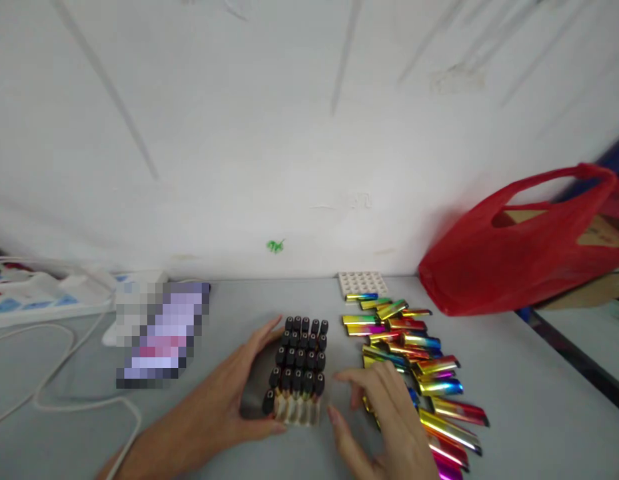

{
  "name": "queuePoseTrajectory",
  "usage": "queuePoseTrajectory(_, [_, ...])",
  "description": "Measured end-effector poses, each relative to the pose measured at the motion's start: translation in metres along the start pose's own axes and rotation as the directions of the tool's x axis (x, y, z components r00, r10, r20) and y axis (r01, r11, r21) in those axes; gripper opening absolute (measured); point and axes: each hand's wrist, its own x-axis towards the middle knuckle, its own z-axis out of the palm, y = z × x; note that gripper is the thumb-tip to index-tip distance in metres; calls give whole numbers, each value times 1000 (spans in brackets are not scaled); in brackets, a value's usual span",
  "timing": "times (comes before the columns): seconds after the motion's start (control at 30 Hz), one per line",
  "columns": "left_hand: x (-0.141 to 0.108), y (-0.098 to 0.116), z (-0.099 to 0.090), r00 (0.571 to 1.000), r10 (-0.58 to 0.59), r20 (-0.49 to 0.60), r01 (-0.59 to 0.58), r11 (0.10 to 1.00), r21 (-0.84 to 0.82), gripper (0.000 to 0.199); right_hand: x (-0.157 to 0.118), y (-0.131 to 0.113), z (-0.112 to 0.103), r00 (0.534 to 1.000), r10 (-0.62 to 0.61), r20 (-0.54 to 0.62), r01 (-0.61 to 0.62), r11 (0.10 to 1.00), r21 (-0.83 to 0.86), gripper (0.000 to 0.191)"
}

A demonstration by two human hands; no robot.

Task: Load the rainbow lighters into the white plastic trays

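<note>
A white slotted tray stands on the grey table in front of me. Black-topped pieces stand upright in rows, each with a small ring on its top; several slots of the front row show bare. My left hand spans the tray's left side, thumb at the near corner and fingers by the far one, gripping it. To the right of the tray, my right hand hovers with thumb and index finger apart and nothing between them. Close by it lies a loose pile of shiny metallic-coloured lighters, partly hidden by that hand.
Behind the pile, a white grid tray rests near the wall. A red plastic bag stands at the right. On the left are a blurred-out phone, a power strip and a white cable that runs past my left forearm.
</note>
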Motion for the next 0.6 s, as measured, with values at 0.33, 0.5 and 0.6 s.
queuePoseTrajectory(0.33, [0,2,2,1000,-1,-11,1,1000,22,143,21,-3,2,986,-139,95,134,989,57,34])
queuePoseTrajectory(0.5, [1,6,4,999,28,-20,-28,999,29,140,24,-24,-7,999,-37,-37,43,981,188,28])
queuePoseTrajectory(0.6, [2,10,6,998,34,-45,-32,999,43,137,22,-39,-7,999,-3,-52,17,962,273,29])
